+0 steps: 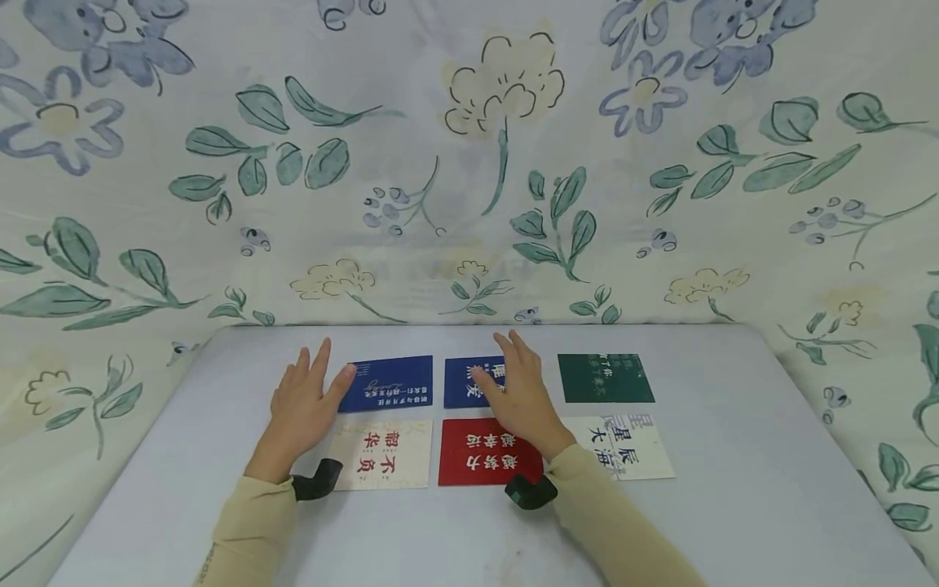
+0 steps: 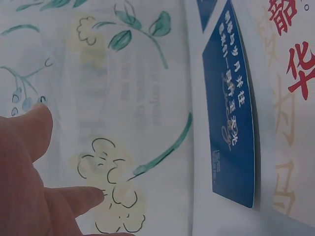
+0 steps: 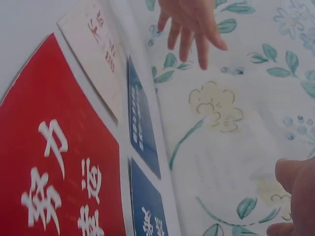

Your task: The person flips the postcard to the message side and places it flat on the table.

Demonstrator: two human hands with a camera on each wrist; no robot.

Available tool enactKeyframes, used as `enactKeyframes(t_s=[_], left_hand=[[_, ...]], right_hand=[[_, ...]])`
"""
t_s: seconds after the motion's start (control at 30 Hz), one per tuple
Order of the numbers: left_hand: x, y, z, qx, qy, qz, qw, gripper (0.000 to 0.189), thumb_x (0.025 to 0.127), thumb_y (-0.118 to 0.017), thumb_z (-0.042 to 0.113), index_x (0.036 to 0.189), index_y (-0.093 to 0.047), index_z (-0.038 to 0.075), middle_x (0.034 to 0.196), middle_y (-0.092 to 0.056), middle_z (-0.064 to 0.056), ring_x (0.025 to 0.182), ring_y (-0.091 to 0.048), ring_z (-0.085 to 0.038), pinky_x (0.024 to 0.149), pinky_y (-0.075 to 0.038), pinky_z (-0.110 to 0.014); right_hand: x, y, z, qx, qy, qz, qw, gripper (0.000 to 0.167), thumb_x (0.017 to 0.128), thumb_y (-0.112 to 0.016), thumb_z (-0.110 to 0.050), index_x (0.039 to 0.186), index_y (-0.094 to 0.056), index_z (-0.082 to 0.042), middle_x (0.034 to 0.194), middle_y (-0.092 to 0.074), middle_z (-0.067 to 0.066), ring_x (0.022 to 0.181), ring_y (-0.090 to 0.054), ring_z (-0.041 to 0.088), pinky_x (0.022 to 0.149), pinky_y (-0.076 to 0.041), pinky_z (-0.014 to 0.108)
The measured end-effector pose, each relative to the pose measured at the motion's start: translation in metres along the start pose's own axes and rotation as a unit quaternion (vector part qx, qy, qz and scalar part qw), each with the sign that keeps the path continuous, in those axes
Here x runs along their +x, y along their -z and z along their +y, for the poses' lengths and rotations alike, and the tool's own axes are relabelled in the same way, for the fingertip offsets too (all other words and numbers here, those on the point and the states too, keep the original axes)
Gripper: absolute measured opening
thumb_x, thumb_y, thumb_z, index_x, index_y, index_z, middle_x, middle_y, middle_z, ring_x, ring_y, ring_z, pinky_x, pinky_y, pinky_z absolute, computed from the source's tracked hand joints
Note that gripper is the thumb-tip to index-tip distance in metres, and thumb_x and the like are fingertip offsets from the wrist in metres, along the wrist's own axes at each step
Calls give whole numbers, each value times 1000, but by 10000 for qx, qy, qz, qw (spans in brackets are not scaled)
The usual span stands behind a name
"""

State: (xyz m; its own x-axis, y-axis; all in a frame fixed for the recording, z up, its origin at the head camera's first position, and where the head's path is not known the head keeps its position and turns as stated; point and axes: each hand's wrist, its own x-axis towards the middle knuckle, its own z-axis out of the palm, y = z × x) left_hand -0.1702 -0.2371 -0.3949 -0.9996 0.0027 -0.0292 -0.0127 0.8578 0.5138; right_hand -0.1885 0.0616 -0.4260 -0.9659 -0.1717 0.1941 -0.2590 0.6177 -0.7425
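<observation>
My left hand [image 1: 299, 412] is raised with its fingers spread, beside the left edge of a dark blue card [image 1: 396, 385] and a cream card [image 1: 389, 456] with red characters. My right hand [image 1: 522, 401] hovers with straight fingers, overlapping a second blue card [image 1: 458, 390] and a red card [image 1: 469, 456] in the head view. Neither hand holds anything. In the left wrist view, the left blue card [image 2: 231, 118] lies beyond the thumb and fingers. The right wrist view shows the red card [image 3: 74, 157] up close and the left hand [image 3: 192, 24] hanging free.
A dark green card [image 1: 605, 379] lies at the back right, with a white card [image 1: 638, 448] in front of it, partly behind the right wrist. All cards lie flat in two rows on a white table [image 1: 734, 522]. Floral cloth [image 1: 411, 163] rises behind the table.
</observation>
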Motion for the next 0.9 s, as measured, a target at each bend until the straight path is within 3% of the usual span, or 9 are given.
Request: enactKeyframes(t_s=[0.27,0.57,0.9], left_hand=[[0,-4,0,-54,84,-41,9999,79,106,-32,52,159,-9,-2,159,-1,-39,142,-2,-64,108,-5,-79],[2,-8,-2,-239,270,-95,9993,79,107,-30,54,160,-7,0,160,-2,-36,144,-4,-62,107,-7,-80],[3,-15,-1,-306,368,-142,9988,79,106,-30,54,160,-8,0,161,-5,-35,143,-6,-62,108,-6,-79]], right_hand=[[5,-20,-14,494,-122,-48,9987,66,100,-59,-36,153,-36,-4,159,-31,20,147,-25,40,111,-31,64],[11,-48,-30,1595,-594,-106,9854,62,100,-61,-32,152,-40,-4,149,-44,22,132,-49,39,104,-45,56],[13,-66,-39,1542,-687,-318,9851,62,98,-63,-30,151,-42,-5,142,-53,18,122,-57,34,97,-52,49]])
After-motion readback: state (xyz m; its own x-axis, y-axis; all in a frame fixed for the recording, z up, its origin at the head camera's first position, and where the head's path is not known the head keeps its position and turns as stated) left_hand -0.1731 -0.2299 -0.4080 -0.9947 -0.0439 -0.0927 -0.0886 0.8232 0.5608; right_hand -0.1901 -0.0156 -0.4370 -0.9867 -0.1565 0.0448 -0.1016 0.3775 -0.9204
